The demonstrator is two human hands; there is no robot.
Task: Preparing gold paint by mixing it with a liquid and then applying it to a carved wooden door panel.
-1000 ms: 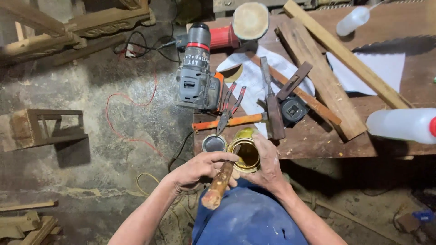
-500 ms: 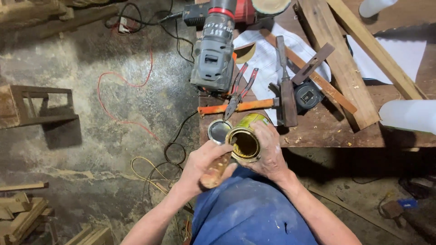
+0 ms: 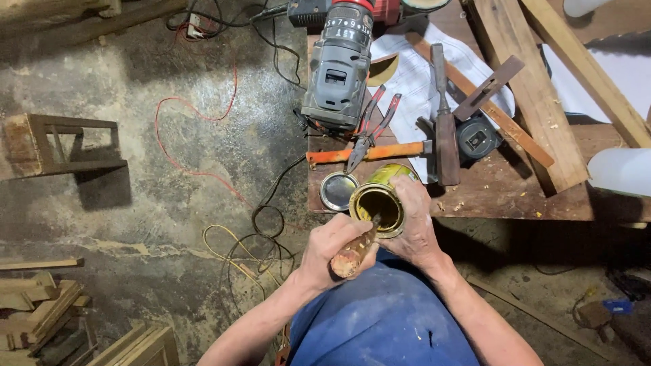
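My right hand [image 3: 415,234] grips an open yellow tin can [image 3: 380,200], tilted toward me at the near edge of the wooden workbench [image 3: 515,190]. In my left hand [image 3: 333,247] is a tool with a worn wooden handle [image 3: 352,254], its tip resting inside the can's mouth. The can's round metal lid [image 3: 338,190] lies flat on the bench just left of the can.
On the bench lie a grey power tool [image 3: 340,68], red-handled pliers [image 3: 371,129], an orange-handled hammer [image 3: 369,152], a chisel [image 3: 444,122], a tape measure [image 3: 478,139], white paper and wooden planks [image 3: 529,81]. Cables [image 3: 244,230] trail over the concrete floor. A small wooden frame [image 3: 61,146] stands at left.
The can has been lifted off the bench and tilted toward me. My left hand has brought the tool's tip into its mouth. The view has shifted closer.
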